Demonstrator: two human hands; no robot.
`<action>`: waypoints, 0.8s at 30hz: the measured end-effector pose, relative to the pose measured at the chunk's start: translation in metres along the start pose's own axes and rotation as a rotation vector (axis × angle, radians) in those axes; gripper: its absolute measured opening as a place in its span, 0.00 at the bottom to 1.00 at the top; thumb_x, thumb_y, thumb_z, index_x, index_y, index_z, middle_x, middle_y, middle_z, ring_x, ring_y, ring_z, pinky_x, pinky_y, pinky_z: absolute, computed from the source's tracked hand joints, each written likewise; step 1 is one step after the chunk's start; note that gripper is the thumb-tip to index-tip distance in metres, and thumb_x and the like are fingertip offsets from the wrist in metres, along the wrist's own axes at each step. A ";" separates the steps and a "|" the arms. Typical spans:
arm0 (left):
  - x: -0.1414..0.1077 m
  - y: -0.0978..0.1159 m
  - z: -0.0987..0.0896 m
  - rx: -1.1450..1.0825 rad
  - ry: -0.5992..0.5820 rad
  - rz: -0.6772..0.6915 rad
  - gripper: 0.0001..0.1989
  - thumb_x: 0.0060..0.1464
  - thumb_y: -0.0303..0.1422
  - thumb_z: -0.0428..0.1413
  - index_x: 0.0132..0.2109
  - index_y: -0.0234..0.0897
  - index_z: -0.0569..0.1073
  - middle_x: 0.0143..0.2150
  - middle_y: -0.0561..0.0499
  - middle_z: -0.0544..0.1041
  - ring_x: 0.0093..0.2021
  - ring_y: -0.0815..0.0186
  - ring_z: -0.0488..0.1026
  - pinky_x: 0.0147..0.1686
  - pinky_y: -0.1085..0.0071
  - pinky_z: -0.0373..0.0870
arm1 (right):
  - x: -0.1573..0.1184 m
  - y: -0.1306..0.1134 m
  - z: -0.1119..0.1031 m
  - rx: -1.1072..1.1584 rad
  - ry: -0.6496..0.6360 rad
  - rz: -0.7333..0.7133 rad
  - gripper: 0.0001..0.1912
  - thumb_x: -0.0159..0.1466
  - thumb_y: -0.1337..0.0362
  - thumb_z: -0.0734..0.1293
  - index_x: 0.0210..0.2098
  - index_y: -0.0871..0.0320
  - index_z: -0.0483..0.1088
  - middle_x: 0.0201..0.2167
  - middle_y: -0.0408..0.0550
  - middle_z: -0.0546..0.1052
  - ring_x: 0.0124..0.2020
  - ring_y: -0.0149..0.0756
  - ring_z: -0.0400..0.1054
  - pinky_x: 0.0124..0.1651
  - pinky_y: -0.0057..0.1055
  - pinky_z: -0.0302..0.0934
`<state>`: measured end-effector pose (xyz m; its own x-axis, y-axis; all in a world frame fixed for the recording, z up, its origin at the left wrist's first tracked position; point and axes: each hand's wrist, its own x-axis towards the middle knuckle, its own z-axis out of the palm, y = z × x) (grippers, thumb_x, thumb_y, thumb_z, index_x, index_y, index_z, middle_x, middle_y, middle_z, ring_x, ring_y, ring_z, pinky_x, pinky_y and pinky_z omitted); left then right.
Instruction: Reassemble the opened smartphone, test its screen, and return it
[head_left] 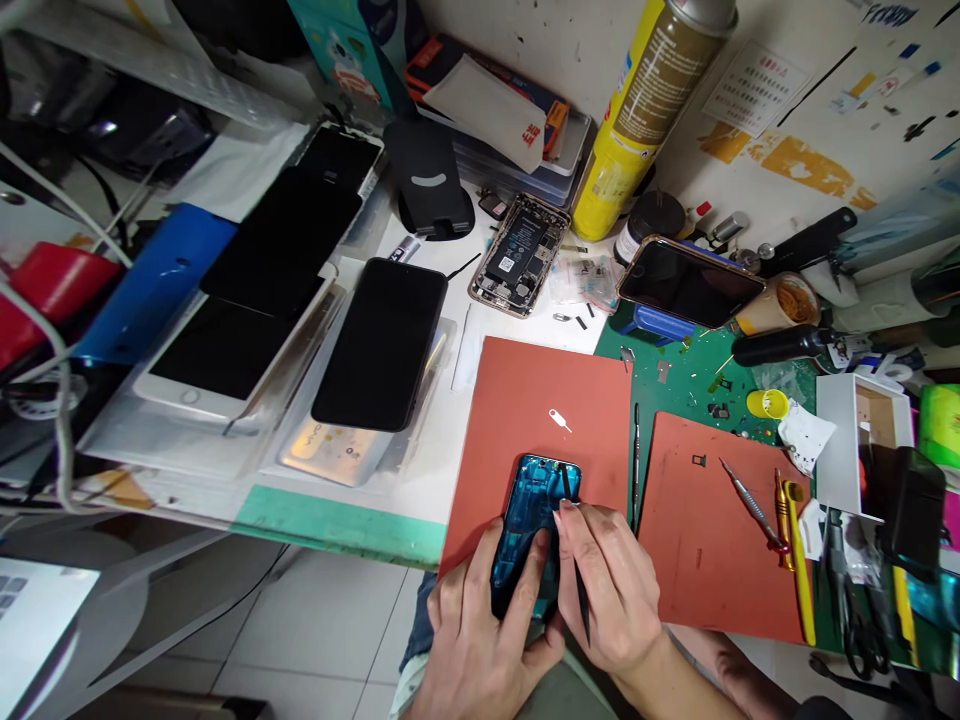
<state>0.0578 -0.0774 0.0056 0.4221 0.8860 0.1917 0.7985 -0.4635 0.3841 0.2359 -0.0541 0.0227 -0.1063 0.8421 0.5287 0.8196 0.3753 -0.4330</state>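
My left hand (484, 625), fingers spread, holds the phone (534, 500), likely steadying it; my right hand (611, 590) pinches a dark tool (583, 608) toward its one o'clock corner.

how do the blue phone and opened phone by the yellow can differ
The blue phone lies on the red mat under the left hand; the opened phone, untouched, on the white tabletop. The blue phone looks glossy blue; the opened phone exposes a black battery. Both have rounded corners.
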 end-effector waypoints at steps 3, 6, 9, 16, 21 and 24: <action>0.002 0.000 -0.001 0.009 0.002 0.012 0.35 0.62 0.39 0.63 0.73 0.42 0.67 0.69 0.28 0.68 0.57 0.42 0.74 0.52 0.51 0.69 | 0.001 -0.001 0.000 -0.033 0.010 -0.002 0.30 0.70 0.77 0.68 0.72 0.69 0.67 0.45 0.65 0.84 0.46 0.52 0.81 0.41 0.45 0.81; 0.005 0.002 -0.001 0.006 0.051 0.002 0.33 0.62 0.39 0.63 0.71 0.42 0.69 0.68 0.29 0.70 0.56 0.43 0.74 0.51 0.52 0.68 | 0.000 -0.001 0.000 -0.055 0.028 0.007 0.29 0.71 0.76 0.68 0.71 0.68 0.69 0.45 0.63 0.85 0.43 0.50 0.81 0.39 0.43 0.81; 0.008 0.004 0.000 -0.001 0.089 -0.005 0.31 0.61 0.39 0.63 0.69 0.41 0.71 0.66 0.29 0.71 0.55 0.43 0.74 0.51 0.52 0.68 | 0.000 -0.001 0.001 -0.054 0.036 0.003 0.29 0.70 0.77 0.68 0.70 0.70 0.70 0.45 0.64 0.84 0.44 0.50 0.81 0.39 0.43 0.81; 0.007 0.005 0.001 -0.023 0.094 -0.015 0.29 0.61 0.38 0.63 0.68 0.40 0.73 0.66 0.28 0.71 0.54 0.43 0.74 0.51 0.51 0.67 | 0.005 -0.002 -0.003 -0.047 0.036 -0.014 0.29 0.69 0.79 0.68 0.69 0.71 0.70 0.44 0.65 0.84 0.43 0.51 0.81 0.38 0.44 0.81; 0.009 0.006 0.000 -0.031 0.098 -0.021 0.29 0.60 0.36 0.62 0.68 0.41 0.73 0.66 0.29 0.71 0.55 0.43 0.74 0.50 0.52 0.67 | 0.004 -0.002 -0.005 -0.025 0.023 -0.010 0.28 0.67 0.81 0.69 0.67 0.74 0.71 0.43 0.68 0.84 0.44 0.52 0.79 0.38 0.45 0.80; 0.010 0.006 -0.001 -0.028 0.105 -0.027 0.30 0.60 0.36 0.63 0.68 0.41 0.73 0.66 0.29 0.71 0.55 0.43 0.74 0.51 0.51 0.68 | 0.003 -0.002 -0.006 -0.029 0.031 -0.010 0.27 0.67 0.82 0.69 0.66 0.75 0.72 0.43 0.68 0.83 0.44 0.52 0.79 0.38 0.46 0.79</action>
<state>0.0668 -0.0715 0.0109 0.3520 0.8950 0.2741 0.7961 -0.4402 0.4153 0.2377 -0.0542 0.0297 -0.0970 0.8260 0.5553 0.8348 0.3713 -0.4064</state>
